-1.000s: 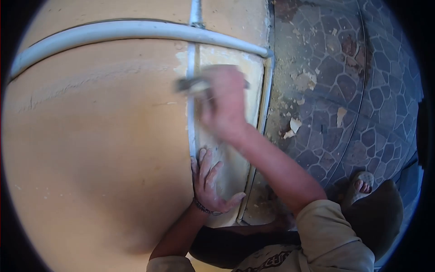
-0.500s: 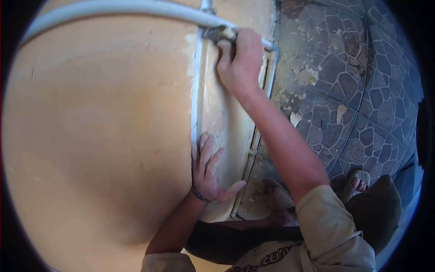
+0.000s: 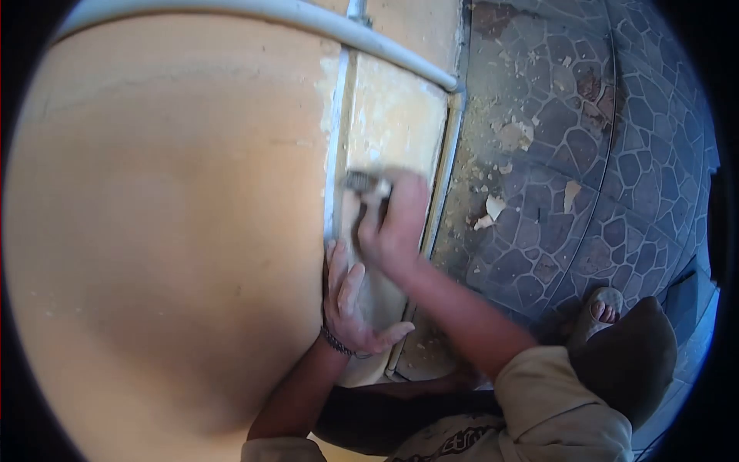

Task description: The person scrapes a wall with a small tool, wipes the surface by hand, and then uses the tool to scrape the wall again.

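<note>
My right hand [image 3: 396, 219] is closed around a small wire brush [image 3: 362, 182], blurred by motion, with a grey bristly-looking head and a pale handle. The brush is at the lower wall band [image 3: 392, 115], where the paint looks patchy and scraped, close to a white strip [image 3: 333, 154] along the band's edge. Below it, my left hand [image 3: 350, 312] rests with spread, dusty fingers against the band and the strip's lower end. A dark bracelet [image 3: 336, 341] circles the left wrist.
A pale pipe [image 3: 308, 17] crosses the wall and meets a thinner pipe [image 3: 450, 146] along the wall's base. Paint flakes [image 3: 494, 206] lie scattered on the stone-patterned floor [image 3: 573, 208]. A sandalled foot [image 3: 604, 308] stands at the lower right.
My right hand has moved the brush along the band toward my body, away from the pale pipe and closer to my left hand. The left hand stays almost in place, its fingers slightly shifted.
</note>
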A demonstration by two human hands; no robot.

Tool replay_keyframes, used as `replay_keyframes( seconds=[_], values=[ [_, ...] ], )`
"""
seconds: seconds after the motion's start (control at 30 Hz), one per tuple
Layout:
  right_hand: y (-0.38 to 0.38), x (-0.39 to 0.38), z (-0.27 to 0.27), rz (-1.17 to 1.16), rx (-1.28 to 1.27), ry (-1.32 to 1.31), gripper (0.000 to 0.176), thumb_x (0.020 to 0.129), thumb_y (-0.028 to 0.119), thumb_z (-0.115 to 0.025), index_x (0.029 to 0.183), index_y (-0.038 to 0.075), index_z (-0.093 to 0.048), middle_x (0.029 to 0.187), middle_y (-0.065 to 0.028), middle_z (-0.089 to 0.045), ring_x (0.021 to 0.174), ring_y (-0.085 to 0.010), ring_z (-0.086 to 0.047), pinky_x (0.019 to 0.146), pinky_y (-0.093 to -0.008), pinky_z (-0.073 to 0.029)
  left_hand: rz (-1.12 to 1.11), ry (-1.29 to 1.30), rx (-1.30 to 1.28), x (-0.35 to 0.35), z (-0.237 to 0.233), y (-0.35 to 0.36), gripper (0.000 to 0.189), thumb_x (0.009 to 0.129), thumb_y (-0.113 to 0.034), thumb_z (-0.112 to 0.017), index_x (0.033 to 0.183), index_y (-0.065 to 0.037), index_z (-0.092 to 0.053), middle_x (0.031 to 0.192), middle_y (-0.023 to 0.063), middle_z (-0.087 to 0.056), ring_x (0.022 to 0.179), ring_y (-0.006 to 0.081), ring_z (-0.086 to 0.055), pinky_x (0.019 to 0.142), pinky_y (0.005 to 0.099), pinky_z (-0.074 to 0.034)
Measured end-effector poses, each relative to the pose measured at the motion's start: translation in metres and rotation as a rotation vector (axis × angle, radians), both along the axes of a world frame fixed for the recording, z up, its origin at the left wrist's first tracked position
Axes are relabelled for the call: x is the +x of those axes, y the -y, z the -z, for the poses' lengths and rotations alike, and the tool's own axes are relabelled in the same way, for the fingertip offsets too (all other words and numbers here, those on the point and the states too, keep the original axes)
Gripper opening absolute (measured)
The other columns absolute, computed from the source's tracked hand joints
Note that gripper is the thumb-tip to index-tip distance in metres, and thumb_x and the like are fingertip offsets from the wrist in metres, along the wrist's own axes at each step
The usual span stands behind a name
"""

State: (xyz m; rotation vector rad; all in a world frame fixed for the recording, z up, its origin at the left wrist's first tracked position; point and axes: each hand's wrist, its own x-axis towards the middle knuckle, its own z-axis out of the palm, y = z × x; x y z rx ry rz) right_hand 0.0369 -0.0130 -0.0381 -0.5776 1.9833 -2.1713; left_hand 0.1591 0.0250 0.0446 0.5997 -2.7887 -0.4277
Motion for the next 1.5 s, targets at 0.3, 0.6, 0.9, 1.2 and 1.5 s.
replay_keyframes(
  seconds=[0.3, 0.6, 0.9, 1.2, 1.5],
  values=[
    [-0.006, 0.010, -0.008, -0.023, -0.002, 0.064, 0.025, 0.079, 0.008, -0.064, 0.102, 0.002, -0.058, 0.090, -0.0178, -0.057, 0.087, -0.0378, -0.052, 0.077, -0.0467, -0.037, 0.016, 0.006, -0.005, -0.002, -0.001, 0.002, 0.099, 0.076, -0.060, -0.071, 0.144, 0.001, -0.030, 0.144, 0.0368, -0.031, 0.134, 0.0534, -0.032, 0.110, 0.0614, -0.024],
    [-0.030, 0.017, -0.018, -0.125, -0.024, 0.176, 0.019, 0.089, 0.013, -0.064, 0.100, -0.002, -0.059, 0.084, -0.0209, -0.055, 0.076, -0.0397, -0.054, 0.069, -0.0468, -0.045, 0.026, -0.014, -0.026, -0.004, 0.000, 0.005, 0.102, 0.076, -0.063, -0.069, 0.144, 0.000, -0.029, 0.146, 0.0359, -0.029, 0.136, 0.0523, -0.029, 0.110, 0.0611, -0.023],
    [-0.029, -0.008, -0.030, -0.273, 0.111, 0.312, 0.038, 0.095, 0.031, -0.056, 0.088, -0.006, -0.051, 0.079, -0.0350, -0.058, 0.074, -0.0518, -0.059, 0.067, -0.0572, -0.047, 0.047, 0.009, -0.056, -0.004, 0.002, 0.005, 0.105, 0.076, -0.069, -0.065, 0.145, 0.001, -0.027, 0.145, 0.0370, -0.029, 0.134, 0.0540, -0.031, 0.110, 0.0620, -0.023],
    [-0.022, -0.007, -0.039, -0.278, 0.236, 0.420, 0.040, 0.095, 0.033, -0.052, 0.088, -0.006, -0.052, 0.074, -0.0316, -0.060, 0.070, -0.0508, -0.059, 0.066, -0.0548, -0.048, 0.033, 0.011, -0.077, 0.001, 0.004, 0.005, 0.105, 0.076, -0.069, -0.064, 0.144, 0.001, -0.027, 0.144, 0.0364, -0.031, 0.134, 0.0526, -0.031, 0.110, 0.0618, -0.022],
    [-0.003, -0.019, -0.039, -0.165, 0.310, 0.416, 0.041, 0.094, 0.035, -0.052, 0.089, -0.006, -0.053, 0.077, -0.0308, -0.061, 0.074, -0.0481, -0.061, 0.069, -0.0528, -0.049, 0.068, -0.031, -0.089, 0.001, 0.008, 0.006, 0.107, 0.075, -0.070, -0.065, 0.145, 0.001, -0.025, 0.146, 0.0357, -0.030, 0.134, 0.0529, -0.032, 0.111, 0.0602, -0.022]
  ],
)
